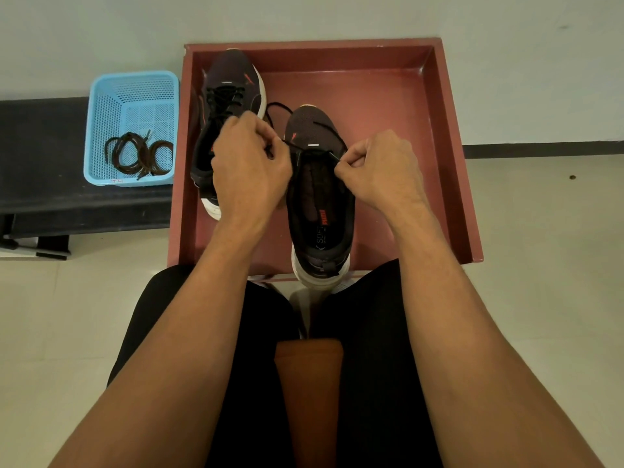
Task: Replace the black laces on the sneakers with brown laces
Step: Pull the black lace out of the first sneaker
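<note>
Two dark sneakers with white soles lie in a red tray (449, 157). The left sneaker (233, 86) keeps its black laces threaded. The right sneaker (320, 214) is nearly unlaced; one black lace (305, 149) crosses its lowest eyelets and trails over the toe. My left hand (248, 167) pinches that lace at the shoe's left side. My right hand (378, 170) pinches the other end at the right side. Brown laces (140, 157) lie coiled in a blue basket (101, 123).
The blue basket sits on a dark bench (40, 163) left of the tray. The tray stands on a pale tiled floor by a wall. My knees in black trousers and a brown stool seat (309, 383) are below the tray.
</note>
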Available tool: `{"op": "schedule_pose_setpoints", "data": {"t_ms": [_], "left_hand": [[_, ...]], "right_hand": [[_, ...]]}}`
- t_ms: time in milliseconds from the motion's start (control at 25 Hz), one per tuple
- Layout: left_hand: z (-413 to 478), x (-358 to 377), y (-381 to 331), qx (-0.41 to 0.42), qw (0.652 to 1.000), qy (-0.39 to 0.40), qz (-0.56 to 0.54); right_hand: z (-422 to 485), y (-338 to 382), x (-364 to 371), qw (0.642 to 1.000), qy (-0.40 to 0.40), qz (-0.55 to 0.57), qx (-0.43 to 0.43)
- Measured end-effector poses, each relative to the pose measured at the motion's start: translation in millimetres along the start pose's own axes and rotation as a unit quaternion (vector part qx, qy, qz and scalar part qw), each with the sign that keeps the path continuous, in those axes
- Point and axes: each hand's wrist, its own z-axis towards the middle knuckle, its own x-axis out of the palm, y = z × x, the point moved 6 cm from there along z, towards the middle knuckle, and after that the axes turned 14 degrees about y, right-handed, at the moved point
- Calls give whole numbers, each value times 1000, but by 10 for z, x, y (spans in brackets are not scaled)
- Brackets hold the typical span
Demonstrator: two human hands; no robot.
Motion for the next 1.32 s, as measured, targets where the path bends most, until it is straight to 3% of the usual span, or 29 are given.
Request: {"op": "schedule_pose_setpoints", "data": {"t_ms": [160, 320, 560, 640, 760, 960, 1120, 1240, 1320], "left_hand": [[-7, 42, -88, 43, 998, 34, -17], [-164, 271, -351, 106, 980, 142, 86], [-225, 298, -380, 72, 980, 105, 151], [-195, 316, -342, 61, 986, 112, 111], [-47, 280, -144, -13, 989, 144, -36], [8, 83, 35, -62, 982, 62, -167], [-87, 145, -151, 3, 994, 101, -39], [-192, 250, -332, 73, 984, 150, 61], [-224, 292, -367, 77, 980, 151, 107]], "right_hand": [[4, 3, 0, 1000, 1, 1, -2], [14, 23, 18, 1000, 8, 0, -11], [-3, 41, 24, 1000, 12, -1, -16], [-8, 44, 20, 1000, 10, -4, -13], [-2, 17, 11, 1000, 2, 0, -2], [2, 13, 4, 1000, 4, -3, -3], [3, 13, 4, 1000, 0, 3, -5], [3, 19, 8, 1000, 5, 5, -7], [5, 20, 10, 1000, 6, 5, -11]]}}
